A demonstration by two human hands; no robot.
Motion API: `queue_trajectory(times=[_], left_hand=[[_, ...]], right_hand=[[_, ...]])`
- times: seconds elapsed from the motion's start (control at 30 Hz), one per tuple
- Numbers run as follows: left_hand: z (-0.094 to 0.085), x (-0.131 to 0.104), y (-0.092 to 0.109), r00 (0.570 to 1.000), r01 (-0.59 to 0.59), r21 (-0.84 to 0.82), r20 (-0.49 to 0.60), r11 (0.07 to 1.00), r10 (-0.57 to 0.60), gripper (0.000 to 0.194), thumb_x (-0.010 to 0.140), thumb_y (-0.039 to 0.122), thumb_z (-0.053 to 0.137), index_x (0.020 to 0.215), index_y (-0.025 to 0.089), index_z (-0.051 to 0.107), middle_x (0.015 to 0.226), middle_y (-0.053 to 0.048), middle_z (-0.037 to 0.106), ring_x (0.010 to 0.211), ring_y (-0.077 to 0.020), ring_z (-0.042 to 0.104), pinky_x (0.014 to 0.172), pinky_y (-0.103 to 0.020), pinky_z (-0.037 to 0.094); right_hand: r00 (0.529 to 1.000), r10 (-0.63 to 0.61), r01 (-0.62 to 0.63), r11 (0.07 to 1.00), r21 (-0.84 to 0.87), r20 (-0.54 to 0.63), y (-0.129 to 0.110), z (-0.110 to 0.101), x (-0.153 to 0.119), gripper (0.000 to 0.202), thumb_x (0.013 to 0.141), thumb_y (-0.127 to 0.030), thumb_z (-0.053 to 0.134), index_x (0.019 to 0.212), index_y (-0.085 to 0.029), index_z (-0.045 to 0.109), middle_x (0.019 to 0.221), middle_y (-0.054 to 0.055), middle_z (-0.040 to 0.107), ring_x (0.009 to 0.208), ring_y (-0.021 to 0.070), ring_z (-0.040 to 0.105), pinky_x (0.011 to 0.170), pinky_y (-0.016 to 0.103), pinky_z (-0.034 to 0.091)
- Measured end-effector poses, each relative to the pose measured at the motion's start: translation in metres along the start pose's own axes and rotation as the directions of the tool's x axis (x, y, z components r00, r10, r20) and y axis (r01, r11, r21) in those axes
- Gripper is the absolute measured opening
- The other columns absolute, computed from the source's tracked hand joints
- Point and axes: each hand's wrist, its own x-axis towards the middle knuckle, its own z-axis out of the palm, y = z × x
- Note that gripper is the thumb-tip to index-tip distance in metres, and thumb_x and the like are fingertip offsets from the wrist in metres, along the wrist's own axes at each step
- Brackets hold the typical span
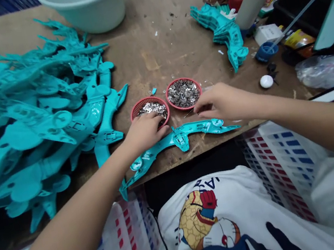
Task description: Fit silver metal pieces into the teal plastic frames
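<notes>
1. The teal plastic part (pixel 181 140) lies at the near edge of the counter (pixel 149 61), right of a heap of similar teal parts (pixel 26 134).
2. The left hand (pixel 146 132) reaches into the left red basket (pixel 140 105), fingers bent among small metal pieces (pixel 155 109); whether they pinch one, I cannot tell.
3. The right hand (pixel 220 102) hovers just beside the right red basket (pixel 180 107), fingers loosely curved; its grip is unclear too.
4. The part looks light, fairly stiff and smooth, so perhaps slippery; the broad middle seems the safest hold, the thin pointed ends the most fragile.
5. The metal pieces look thin and hard, best taken singly between fingertips.
</notes>
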Motion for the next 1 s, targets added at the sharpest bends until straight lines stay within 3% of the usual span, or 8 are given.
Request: queue_trajectory(times=[0.17,0.33,0.53,0.63,0.77,1.0], left_hand=[[0.004,0.004,-0.011,0.994,-0.031,-0.018,-0.109,0.999,0.029,0.046,0.116,0.046,0.054,0.129,0.016,0.086,0.139,-0.019,0.082,0.138,-0.0375,0.074,0.117,-0.05,0.06],[0.006,0.007,-0.028,0.971,-0.036,-0.094,-0.239,0.995,0.013,0.04,0.109,0.031,0.053,0.12,0.016,0.089,0.131,-0.018,0.085,0.123,-0.0352,0.08,0.107,-0.047,0.064],[0.012,0.011,-0.032,0.925,-0.073,-0.14,-0.38,0.987,0.014,0.038,0.105,0.027,0.055,0.121,0.02,0.089,0.117,-0.014,0.087,0.111,-0.0329,0.083,0.098,-0.043,0.063],[0.016,0.01,-0.028,0.902,-0.129,-0.149,-0.429,0.98,0.054,0.04,0.108,0.029,0.054,0.125,0.019,0.089,0.122,-0.015,0.087,0.114,-0.0333,0.083,0.099,-0.044,0.063],[0.018,0.01,-0.026,0.897,-0.187,-0.165,-0.43,0.969,0.1,0.036,0.109,0.029,0.056,0.116,0.018,0.089,0.115,-0.014,0.087,0.108,-0.0311,0.083,0.097,-0.042,0.064],[0.016,0.006,-0.009,0.876,-0.3,-0.266,-0.458,0.916,0.154,0.035,0.108,0.033,0.058,0.115,0.018,0.089,0.116,-0.014,0.087,0.107,-0.0308,0.083,0.099,-0.044,0.065]], right_hand=[[0.98,0.192,-0.193,0.981,0.02,0.05,0.013,0.033,-0.013,0.021,0.103,-0.006,0.078,0.114,-0.016,0.093,0.107,0.008,0.089,0.093,0.0244,0.081,0.084,0.029,0.055],[0.922,0.318,-0.325,0.946,-0.006,0.221,0.033,0.046,-0.007,0.024,0.105,-0.005,0.08,0.117,-0.019,0.095,0.114,0.006,0.09,0.103,0.0255,0.083,0.09,0.029,0.057],[0.805,0.507,-0.582,0.777,0.241,0.308,0.026,0.051,-0.004,0.017,0.103,-0.001,0.08,0.106,-0.016,0.088,0.079,0.001,0.083,0.078,0.0207,0.082,0.071,0.025,0.059],[0.792,0.524,-0.603,0.752,0.265,0.314,0.027,0.051,-0.003,0.02,0.105,-0.002,0.078,0.092,-0.017,0.084,0.072,0.0,0.079,0.074,0.0199,0.08,0.067,0.024,0.058],[0.78,0.536,-0.619,0.736,0.274,0.324,0.03,0.052,-0.003,0.024,0.104,-0.003,0.075,0.089,-0.018,0.084,0.074,0.002,0.08,0.076,0.0215,0.082,0.067,0.025,0.06],[0.821,0.517,-0.546,0.835,0.068,0.242,0.013,0.044,-0.002,0.018,0.094,-0.005,0.078,0.092,-0.017,0.091,0.076,0.004,0.081,0.074,0.0233,0.078,0.076,0.03,0.06]])
